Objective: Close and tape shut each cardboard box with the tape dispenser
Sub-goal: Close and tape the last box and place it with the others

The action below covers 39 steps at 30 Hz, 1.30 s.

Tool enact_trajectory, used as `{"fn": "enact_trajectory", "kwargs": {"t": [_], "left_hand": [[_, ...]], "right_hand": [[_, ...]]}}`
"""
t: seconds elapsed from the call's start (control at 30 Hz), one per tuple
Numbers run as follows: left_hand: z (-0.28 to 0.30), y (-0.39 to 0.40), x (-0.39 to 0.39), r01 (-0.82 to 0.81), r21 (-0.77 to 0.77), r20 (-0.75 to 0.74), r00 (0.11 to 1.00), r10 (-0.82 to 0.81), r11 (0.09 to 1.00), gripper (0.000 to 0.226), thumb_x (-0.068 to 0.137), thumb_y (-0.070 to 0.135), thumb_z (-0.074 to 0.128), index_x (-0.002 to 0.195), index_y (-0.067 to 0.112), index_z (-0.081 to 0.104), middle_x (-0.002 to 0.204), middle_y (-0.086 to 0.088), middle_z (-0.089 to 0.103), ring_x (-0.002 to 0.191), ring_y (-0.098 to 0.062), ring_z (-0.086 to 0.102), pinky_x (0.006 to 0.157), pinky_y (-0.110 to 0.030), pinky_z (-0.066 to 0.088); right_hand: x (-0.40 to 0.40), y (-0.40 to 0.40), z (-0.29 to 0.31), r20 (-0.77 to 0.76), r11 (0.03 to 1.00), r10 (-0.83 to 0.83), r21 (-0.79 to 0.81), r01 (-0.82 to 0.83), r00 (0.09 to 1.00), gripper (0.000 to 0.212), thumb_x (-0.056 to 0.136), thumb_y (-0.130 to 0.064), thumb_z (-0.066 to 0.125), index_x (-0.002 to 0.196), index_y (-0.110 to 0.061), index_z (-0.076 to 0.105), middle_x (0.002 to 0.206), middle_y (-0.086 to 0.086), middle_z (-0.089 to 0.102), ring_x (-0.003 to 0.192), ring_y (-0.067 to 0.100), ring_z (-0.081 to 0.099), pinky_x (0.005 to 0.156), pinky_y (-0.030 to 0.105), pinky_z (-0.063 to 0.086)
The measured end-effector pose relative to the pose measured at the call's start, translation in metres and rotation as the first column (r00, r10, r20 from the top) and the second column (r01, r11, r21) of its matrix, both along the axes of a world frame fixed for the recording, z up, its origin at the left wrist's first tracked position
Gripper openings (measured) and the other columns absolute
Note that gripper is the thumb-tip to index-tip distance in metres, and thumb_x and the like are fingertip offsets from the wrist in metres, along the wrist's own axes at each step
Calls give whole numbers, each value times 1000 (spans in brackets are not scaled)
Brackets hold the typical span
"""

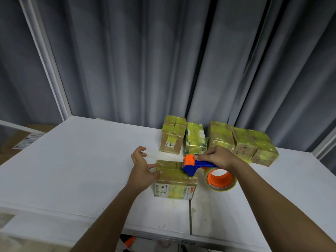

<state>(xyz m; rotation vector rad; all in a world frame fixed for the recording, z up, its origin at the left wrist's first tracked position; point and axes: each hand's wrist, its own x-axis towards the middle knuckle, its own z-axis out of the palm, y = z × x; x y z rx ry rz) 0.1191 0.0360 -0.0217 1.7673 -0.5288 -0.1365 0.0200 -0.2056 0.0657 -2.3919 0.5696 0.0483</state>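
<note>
While the right hand (pixel 216 157) grips the tape dispenser (pixel 200 165) on the near box (pixel 174 179) at mid-table, the left hand (pixel 143 166) pinches the tape's free end just left of it. Taping is underway; next likely pressing that end down.

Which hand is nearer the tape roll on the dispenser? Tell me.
Right. The right hand grips the tape dispenser handle just above the tape roll. The left hand is across the box, at its left edge, holding the pulled tape end.
</note>
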Motion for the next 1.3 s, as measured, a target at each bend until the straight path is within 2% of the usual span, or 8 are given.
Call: {"fn": "enact_trajectory", "kwargs": {"t": [0.53, 0.67, 0.77, 0.83, 0.9, 0.97, 1.17, 1.3], "left_hand": [[9, -1, -5, -14, 199, 109, 994, -8, 980, 73, 75, 4, 77, 115, 27, 20, 119, 5, 21, 91, -13, 63, 67, -16, 50], [9, 0, -2, 1, 202, 76, 997, -17, 979, 76, 68, 0, 79, 114, 25, 23, 117, 2, 23, 90, -16, 65, 73, -29, 56], [13, 0, 0, 51, 154, -18, 999, -49, 987, 70, 71, 1, 77, 113, 23, 25, 112, 1, 28, 93, -16, 63, 70, -23, 51], [15, 0, 3, 52, 103, -104, 994, -41, 993, 53, 80, 20, 73, 109, 24, 29, 108, 3, 32, 95, -6, 55, 74, -18, 45], [15, -1, 6, 36, 49, -217, 976, -25, 998, 47, 80, 55, 63, 103, 28, 32, 113, 3, 40, 99, -10, 57, 89, -29, 47], [12, -3, 8, -1, 62, -292, 956, 19, 998, 48, 84, 66, 48, 105, 26, 34, 111, 3, 50, 102, -19, 62, 98, -41, 44], [6, -10, 9, -202, 70, -280, 936, 214, 977, 26, 98, 36, 44, 105, 12, 41, 93, -2, 55, 93, -26, 66, 93, -44, 48], [5, -8, 9, -221, -10, -316, 926, 207, 975, 19, 99, 19, 44, 107, 1, 44, 91, -6, 56, 75, -14, 67, 69, -24, 48]], "right_hand": [[5, -3, 7, -135, 941, 67, -320, -107, 989, 49, 78, -69, 58, 100, -27, 68, 94, -6, 67, 85, 11, 60, 77, 32, 53], [6, -1, 7, -140, 916, 71, -383, -120, 988, 51, 76, -73, 56, 100, -30, 68, 92, -9, 66, 86, 13, 60, 78, 34, 53], [9, 1, 9, -163, 889, 75, -435, -140, 984, 52, 74, -77, 54, 96, -31, 68, 84, -9, 66, 82, 13, 60, 72, 31, 50], [10, 3, 9, -174, 879, 79, -453, -151, 982, 52, 74, -77, 54, 95, -31, 67, 82, -8, 65, 81, 14, 60, 69, 30, 49], [10, 5, 10, -182, 868, 77, -472, -156, 980, 50, 75, -76, 54, 94, -31, 67, 79, -9, 63, 81, 14, 59, 63, 27, 45], [10, 7, 11, -185, 859, 72, -487, -155, 980, 50, 76, -75, 53, 93, -31, 66, 76, -10, 60, 80, 14, 58, 60, 26, 40], [9, 8, 11, -197, 862, 62, -484, -152, 978, 48, 78, -74, 53, 96, -31, 66, 83, -9, 62, 85, 15, 58, 66, 28, 42], [9, 10, 12, -203, 842, 64, -514, -162, 977, 49, 79, -74, 52, 100, -33, 66, 90, -9, 62, 88, 16, 56, 78, 33, 42]]}}
